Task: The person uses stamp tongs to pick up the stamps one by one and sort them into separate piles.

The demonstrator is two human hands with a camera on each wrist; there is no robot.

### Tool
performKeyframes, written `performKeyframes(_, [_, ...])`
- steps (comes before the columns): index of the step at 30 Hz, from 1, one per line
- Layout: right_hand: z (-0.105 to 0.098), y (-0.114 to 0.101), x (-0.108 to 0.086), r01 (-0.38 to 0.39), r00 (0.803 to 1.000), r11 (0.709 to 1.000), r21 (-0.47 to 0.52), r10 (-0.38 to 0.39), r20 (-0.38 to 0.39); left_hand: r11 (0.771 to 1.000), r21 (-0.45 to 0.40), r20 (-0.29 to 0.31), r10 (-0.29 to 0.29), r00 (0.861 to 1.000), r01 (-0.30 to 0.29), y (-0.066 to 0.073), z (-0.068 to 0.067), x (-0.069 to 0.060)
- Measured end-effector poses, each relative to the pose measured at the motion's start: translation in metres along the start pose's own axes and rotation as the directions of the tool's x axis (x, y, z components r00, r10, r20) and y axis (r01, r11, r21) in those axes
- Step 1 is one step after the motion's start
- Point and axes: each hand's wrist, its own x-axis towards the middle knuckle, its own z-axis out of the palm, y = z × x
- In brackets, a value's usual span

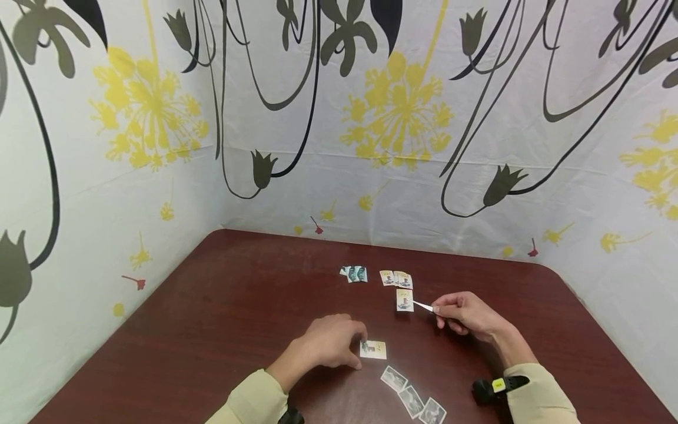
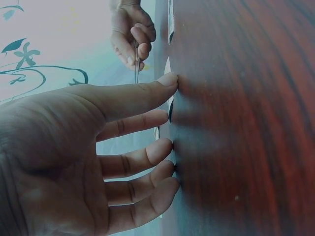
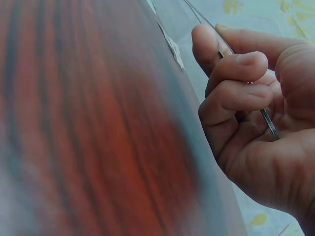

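My right hand (image 1: pixel 468 315) pinches a pair of metal tweezers (image 3: pixel 268 123) between thumb and fingers. At the tweezers' tips is a small yellow-and-white picture card (image 1: pixel 404 297), with a dark shadow along its lower edge. My left hand (image 1: pixel 331 341) lies to the left, palm side down, its fingertips on or just over the tabletop. In the left wrist view its fingers (image 2: pixel 135 164) are spread and loosely bent, with nothing gripped. Right beside that hand lies another pale picture card (image 1: pixel 374 350); whether a finger touches it I cannot tell.
Two overlapping yellow-and-white cards (image 1: pixel 396 278) lie farther back on the dark red wooden table (image 1: pixel 254 294). Left of them are overlapping teal cards (image 1: pixel 356 274). Three grey picture cards (image 1: pixel 411 400) run diagonally near the front. Patterned cloth (image 1: pixel 328 118) surrounds the table's back and sides.
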Motion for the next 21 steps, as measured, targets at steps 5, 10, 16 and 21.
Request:
performKeyframes(5, [-0.006, 0.001, 0.003, -0.013, 1.0, 1.0, 0.012, 0.013, -0.026, 1.0, -0.003, -0.002, -0.003, 1.0, 0.003, -0.001, 0.001, -0.001])
performKeyframes(10, [-0.013, 0.004, 0.011, -0.038, 0.998, 0.999, 0.02, 0.038, -0.043, 1.0, -0.006, -0.009, -0.005, 1.0, 0.005, -0.002, 0.002, -0.001])
performKeyframes(16, [-0.021, 0.007, 0.015, -0.059, 0.997, 0.998, 0.007, 0.059, -0.055, 1.0, -0.003, -0.011, -0.008, 1.0, 0.008, -0.002, 0.002, 0.0])
performKeyframes(21, [-0.027, 0.009, 0.018, -0.08, 0.995, 0.997, 0.002, 0.08, -0.058, 1.0, 0.003, 0.002, -0.013, 1.0, 0.013, -0.002, 0.002, 0.001])
